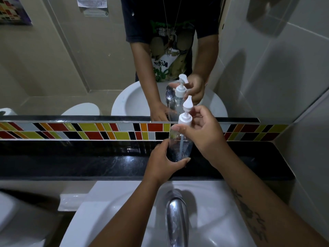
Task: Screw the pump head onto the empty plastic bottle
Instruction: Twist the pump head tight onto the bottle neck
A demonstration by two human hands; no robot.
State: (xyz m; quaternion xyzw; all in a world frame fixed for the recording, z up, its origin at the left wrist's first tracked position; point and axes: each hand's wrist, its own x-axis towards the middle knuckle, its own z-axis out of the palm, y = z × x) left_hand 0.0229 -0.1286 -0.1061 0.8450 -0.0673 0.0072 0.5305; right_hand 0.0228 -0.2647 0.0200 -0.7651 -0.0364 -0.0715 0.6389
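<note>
A clear, empty plastic bottle (179,145) stands upright on the black ledge (89,161) behind the sink. My left hand (164,163) is wrapped around its lower part. The white pump head (186,113) sits on the bottle's neck, with its thin dip tube running down inside. My right hand (201,131) reaches in from the right; its thumb and fingers close around the pump's white collar. Whether the collar is threaded tight I cannot tell.
A chrome tap (176,216) rises from the white sink (106,211) just below my arms. A strip of coloured tiles (89,131) and a mirror (71,59) back the ledge; the mirror repeats the bottle and hands. A tiled wall (302,157) closes the right side.
</note>
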